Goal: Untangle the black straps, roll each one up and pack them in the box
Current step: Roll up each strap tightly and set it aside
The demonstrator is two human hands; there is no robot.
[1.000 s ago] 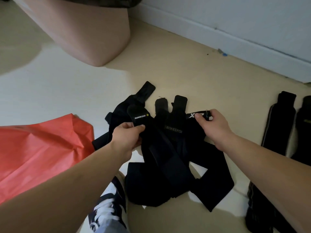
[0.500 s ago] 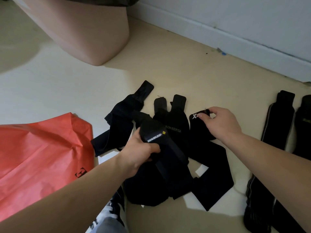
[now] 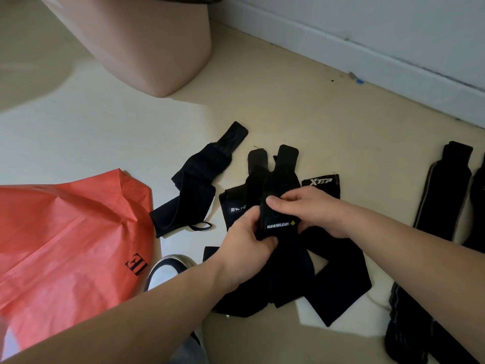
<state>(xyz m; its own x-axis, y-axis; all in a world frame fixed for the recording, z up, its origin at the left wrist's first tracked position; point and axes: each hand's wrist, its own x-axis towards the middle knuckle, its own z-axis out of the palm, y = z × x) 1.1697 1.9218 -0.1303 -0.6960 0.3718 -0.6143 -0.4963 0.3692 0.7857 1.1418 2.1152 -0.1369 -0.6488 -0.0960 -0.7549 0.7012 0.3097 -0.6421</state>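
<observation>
A pile of tangled black straps lies on the cream floor in the middle of the view. Both hands hold one strap with a white MANUEKLEAR label lifted above the pile. My left hand grips its lower left edge. My right hand pinches its top end with thumb and fingers. A strap marked XTEP lies flat just behind my right hand. Another black strap lies apart to the left. No box can be picked out for certain.
An orange plastic bag covers the floor at left. A pink tub stands at the back. More black straps lie laid out along the right edge. A shoe shows under my left forearm. A white skirting board runs behind.
My left hand has pulled the labelled strap up and toward me. My right hand let go of the XTEP strap and came over to pinch the labelled strap's top end.
</observation>
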